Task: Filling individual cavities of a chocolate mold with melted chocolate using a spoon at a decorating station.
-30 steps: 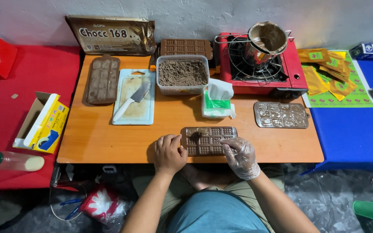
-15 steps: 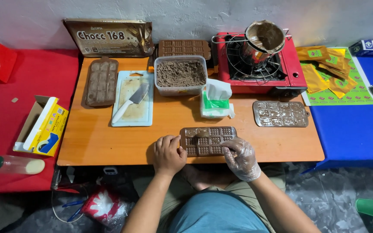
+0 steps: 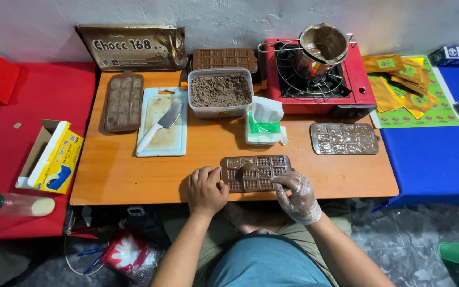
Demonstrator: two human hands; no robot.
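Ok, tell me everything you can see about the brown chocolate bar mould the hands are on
The brown rectangular chocolate mould lies flat near the front edge of the orange wooden table, long side toward the person. Its top is a grid of small square cavities, apparently holding brown chocolate, with a raised lump near the middle. The bare left hand rests against its left end; the right hand, in a clear plastic glove, touches its right front corner. Nothing else touches it.
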